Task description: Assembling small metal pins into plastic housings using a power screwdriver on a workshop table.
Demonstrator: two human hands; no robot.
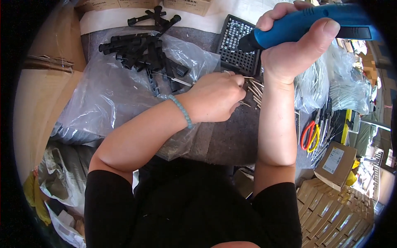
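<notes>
My right hand (295, 53) grips a blue cordless screwdriver (302, 24), with its black nose over a black tray (238, 66) of small silver parts set in rows of holes. Left of it, my left hand (219, 97) is closed, its fingers curled low over the bench; what they hold is hidden. A thin silver rod (182, 82) shows at the wrist side of that hand, and I cannot tell whether it runs into the grip. Just beyond the fingertips lie several thin brass-coloured rods (256, 93). Black plastic tubular parts (142, 51) are heaped on a clear plastic bag.
The clear bag (103, 97) spreads over the left of the grey bench (231, 142). At the right are red-handled and yellow-handled pliers (309, 134), bagged thin rods (347, 91) and a small carton (336, 163). A large cardboard box (45, 99) stands far left.
</notes>
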